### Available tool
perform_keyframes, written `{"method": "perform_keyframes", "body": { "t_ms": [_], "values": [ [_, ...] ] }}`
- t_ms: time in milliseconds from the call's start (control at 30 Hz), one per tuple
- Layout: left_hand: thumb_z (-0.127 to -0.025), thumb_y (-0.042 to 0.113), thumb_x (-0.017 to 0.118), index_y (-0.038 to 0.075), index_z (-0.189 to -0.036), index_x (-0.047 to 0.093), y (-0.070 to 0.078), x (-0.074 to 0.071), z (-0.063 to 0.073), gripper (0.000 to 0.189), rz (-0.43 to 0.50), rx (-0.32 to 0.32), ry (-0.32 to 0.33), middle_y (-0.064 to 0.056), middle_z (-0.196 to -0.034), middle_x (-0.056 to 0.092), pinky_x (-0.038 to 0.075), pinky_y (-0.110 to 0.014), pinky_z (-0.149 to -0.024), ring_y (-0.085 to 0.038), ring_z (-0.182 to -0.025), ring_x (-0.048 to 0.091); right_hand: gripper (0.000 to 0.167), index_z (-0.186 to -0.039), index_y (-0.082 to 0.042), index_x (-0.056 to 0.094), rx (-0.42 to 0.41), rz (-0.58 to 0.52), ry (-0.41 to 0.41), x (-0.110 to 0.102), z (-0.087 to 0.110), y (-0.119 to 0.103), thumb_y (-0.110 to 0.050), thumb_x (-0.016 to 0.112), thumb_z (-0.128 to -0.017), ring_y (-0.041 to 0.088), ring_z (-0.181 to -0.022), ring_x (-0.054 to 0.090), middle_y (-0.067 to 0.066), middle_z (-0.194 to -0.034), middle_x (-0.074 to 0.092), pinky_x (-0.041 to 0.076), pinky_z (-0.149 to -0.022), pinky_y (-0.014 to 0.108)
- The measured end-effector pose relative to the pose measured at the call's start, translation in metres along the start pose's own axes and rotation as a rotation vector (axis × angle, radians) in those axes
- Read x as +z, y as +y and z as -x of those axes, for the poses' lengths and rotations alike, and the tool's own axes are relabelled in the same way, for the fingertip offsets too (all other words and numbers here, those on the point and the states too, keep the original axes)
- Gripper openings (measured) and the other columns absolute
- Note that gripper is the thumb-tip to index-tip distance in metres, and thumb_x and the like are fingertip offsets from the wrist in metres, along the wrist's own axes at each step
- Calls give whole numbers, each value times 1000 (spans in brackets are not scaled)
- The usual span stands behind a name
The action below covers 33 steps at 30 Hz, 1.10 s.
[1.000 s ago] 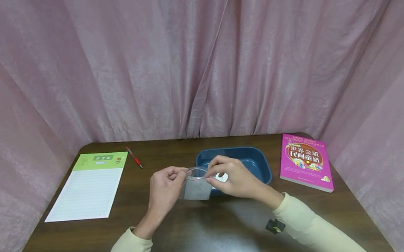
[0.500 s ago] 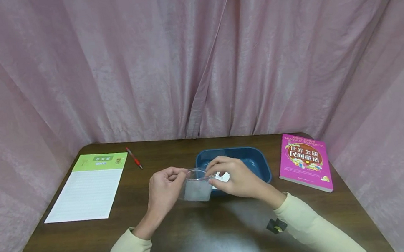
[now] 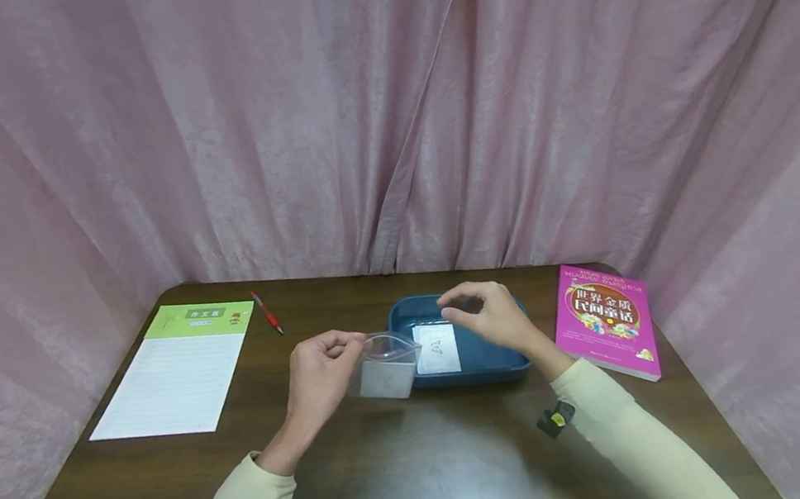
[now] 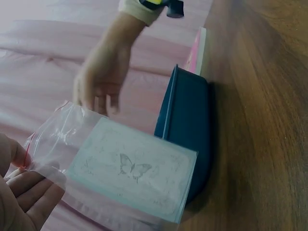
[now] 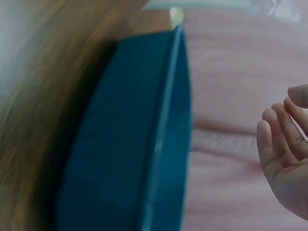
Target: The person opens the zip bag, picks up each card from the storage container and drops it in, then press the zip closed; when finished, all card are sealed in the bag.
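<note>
My left hand pinches one top corner of a clear zip-lock bag, whose mouth gapes. Inside the bag sits a pale card with a butterfly drawing, seen in the left wrist view; whether several are stacked there I cannot tell. My right hand hovers above the blue plastic tray, apart from the bag, its fingers loosely bent around nothing. In the tray's left part lies a white card with a small dark drawing.
At the left lies a lined paper pad with a green header. Beside it is a red pen. A magenta book rests right of the tray. Pink curtains hang behind the brown table.
My right hand has let go of the bag's mouth and moved right and up over the tray, uncovering the white card there. The left hand stays nearly in place, holding the bag.
</note>
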<state>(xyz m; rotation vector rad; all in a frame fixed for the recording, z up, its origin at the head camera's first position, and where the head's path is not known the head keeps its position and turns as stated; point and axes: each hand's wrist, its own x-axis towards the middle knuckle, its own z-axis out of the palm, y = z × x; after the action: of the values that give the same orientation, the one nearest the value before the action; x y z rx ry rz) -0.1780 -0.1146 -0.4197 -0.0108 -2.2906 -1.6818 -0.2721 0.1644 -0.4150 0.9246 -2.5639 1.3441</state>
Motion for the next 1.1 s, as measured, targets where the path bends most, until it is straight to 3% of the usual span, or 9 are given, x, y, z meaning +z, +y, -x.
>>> {"method": "perform_keyframes", "body": {
  "t_ms": [200,467,933,1100],
  "values": [
    [-90,13,67,13,-88,80,1,0,2,13,18,-1,-2,3,-83,79,23,-23,-43,-7,-51,49,21,-111,-11,77,124,45,-53,7,-8,42,-23,74,-94,13,-95,69,-4,-102,76,55,-82,35],
    [-92,10,67,10,-88,80,4,1,4,14,45,-14,-14,-3,-85,79,19,-22,-42,-2,-45,34,24,-110,-8,78,168,76,-116,19,-13,83,-21,78,-90,16,-95,69,-1,-102,76,56,-82,38],
    [-91,9,68,10,-88,80,6,1,7,12,77,-27,-26,-3,-85,79,20,-22,-42,-4,-47,40,29,-113,-10,77,196,114,-202,29,-18,108,-21,82,-87,21,-101,70,2,-107,76,57,-85,41],
    [-92,10,69,9,-88,79,6,2,7,12,81,-24,-30,-4,-86,79,21,-23,-44,-7,-53,50,29,-113,-12,77,209,147,-215,33,-18,115,-21,83,-86,22,-105,71,1,-111,76,57,-88,41]
  ]
}}
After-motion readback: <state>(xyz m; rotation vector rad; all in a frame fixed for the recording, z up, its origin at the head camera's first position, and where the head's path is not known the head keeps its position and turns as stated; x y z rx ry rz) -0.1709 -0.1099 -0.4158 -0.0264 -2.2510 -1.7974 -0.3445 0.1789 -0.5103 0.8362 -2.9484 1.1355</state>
